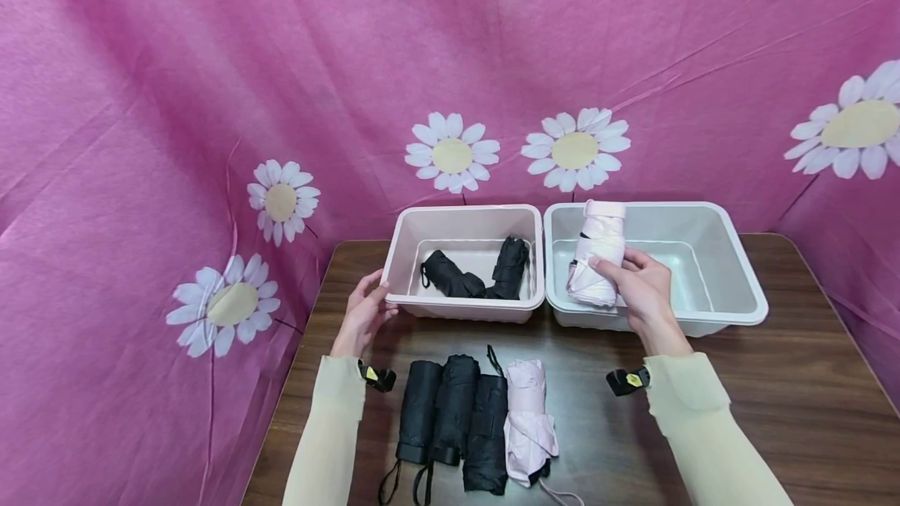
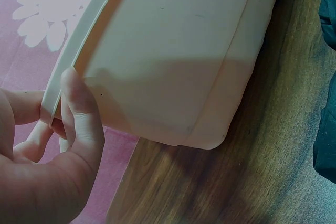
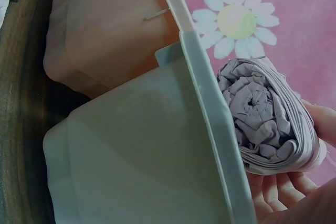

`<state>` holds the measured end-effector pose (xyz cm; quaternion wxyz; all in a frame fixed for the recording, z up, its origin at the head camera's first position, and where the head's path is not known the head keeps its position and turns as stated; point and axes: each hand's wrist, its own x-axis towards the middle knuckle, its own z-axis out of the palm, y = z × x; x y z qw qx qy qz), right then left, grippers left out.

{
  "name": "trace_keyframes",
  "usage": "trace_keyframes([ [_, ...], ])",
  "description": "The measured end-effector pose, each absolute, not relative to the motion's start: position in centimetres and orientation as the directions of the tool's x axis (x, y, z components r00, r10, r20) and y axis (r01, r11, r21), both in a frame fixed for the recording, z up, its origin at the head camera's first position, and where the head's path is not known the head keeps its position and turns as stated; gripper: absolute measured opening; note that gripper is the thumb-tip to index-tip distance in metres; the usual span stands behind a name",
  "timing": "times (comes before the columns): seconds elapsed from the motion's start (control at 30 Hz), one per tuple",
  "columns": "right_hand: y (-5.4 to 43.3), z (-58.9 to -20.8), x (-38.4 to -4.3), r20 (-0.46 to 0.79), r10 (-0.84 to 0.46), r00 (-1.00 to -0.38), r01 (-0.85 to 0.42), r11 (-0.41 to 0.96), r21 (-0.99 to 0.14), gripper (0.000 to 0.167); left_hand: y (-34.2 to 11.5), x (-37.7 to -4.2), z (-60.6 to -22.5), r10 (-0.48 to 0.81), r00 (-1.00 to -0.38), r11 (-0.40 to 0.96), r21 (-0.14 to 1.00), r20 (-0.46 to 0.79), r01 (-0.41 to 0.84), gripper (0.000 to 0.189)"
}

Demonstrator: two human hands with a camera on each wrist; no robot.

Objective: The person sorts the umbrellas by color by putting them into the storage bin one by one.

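My right hand (image 1: 642, 287) grips a folded pale pink umbrella (image 1: 599, 252) above the left part of the pale green bin (image 1: 731, 256). Its bunched fabric end faces the right wrist view, close by the green rim. At the front left corner of the pale pink bin (image 1: 464, 309), my left hand (image 1: 364, 311) pinches the rim between thumb and fingers, as the left wrist view shows. Inside that bin lie two folded black umbrellas, one slanted on the left (image 1: 450, 276) and one more upright on the right (image 1: 509, 268).
In front of the bins, three folded black umbrellas (image 1: 455, 408) and a folded pink umbrella (image 1: 529, 420) lie side by side on the wooden table (image 1: 794, 381). The bins stand next to each other. A pink cloth with daisies (image 1: 492, 37) hangs behind.
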<state>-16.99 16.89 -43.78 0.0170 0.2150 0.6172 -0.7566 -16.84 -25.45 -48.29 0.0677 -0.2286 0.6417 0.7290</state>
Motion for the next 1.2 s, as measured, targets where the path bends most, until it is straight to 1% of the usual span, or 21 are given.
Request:
trace_keyframes([
  [0.13,16.71,-44.14,-17.19,-0.325,0.235,-0.916,0.292,-0.164,-0.942,0.043,-25.51,-16.9,-48.35,-0.189,-0.887,-0.166,0.904,-0.421,-0.393,0.046],
  [0.33,16.36,-44.29,-17.38,-0.317,0.24,-0.918,0.311,-0.062,-0.948,0.063,-25.47,-16.92,-48.43,-0.191,-0.884,-0.164,0.902,-0.427,-0.4,0.046],
  [0.5,16.1,-44.52,-17.59,-0.325,0.267,-0.907,0.335,-0.011,-0.942,0.065,-25.49,-16.92,-48.44,-0.19,-0.887,-0.162,0.904,-0.422,-0.395,0.046],
  [0.7,15.98,-44.58,-17.63,-0.343,0.259,-0.903,0.347,-0.031,-0.937,0.066,-25.47,-16.93,-48.57,-0.194,-0.887,-0.171,0.904,-0.42,-0.391,0.045],
  [0.9,16.26,-44.53,-17.35,-0.371,0.178,-0.911,0.36,-0.091,-0.928,0.068,-25.47,-16.86,-48.49,-0.194,-0.886,-0.171,0.904,-0.421,-0.392,0.046],
  [0.97,16.44,-44.55,-17.19,-0.376,0.145,-0.915,0.358,-0.132,-0.924,0.062,-25.46,-16.85,-48.49,-0.192,-0.887,-0.171,0.904,-0.42,-0.391,0.046],
  [1.03,16.65,-44.54,-17.01,-0.366,0.112,-0.924,0.35,-0.143,-0.926,0.051,-25.45,-16.85,-48.49,-0.193,-0.886,-0.17,0.904,-0.421,-0.392,0.045],
  [1.13,16.72,-44.49,-16.86,-0.294,0.084,-0.952,0.281,-0.138,-0.95,0.037,-25.46,-16.83,-48.44,-0.196,-0.885,-0.169,0.904,-0.422,-0.393,0.045],
  [1.2,16.67,-44.43,-16.81,-0.234,0.071,-0.97,0.225,-0.121,-0.967,0.037,-25.45,-16.83,-48.4,-0.199,-0.883,-0.17,0.902,-0.425,-0.396,0.045],
])
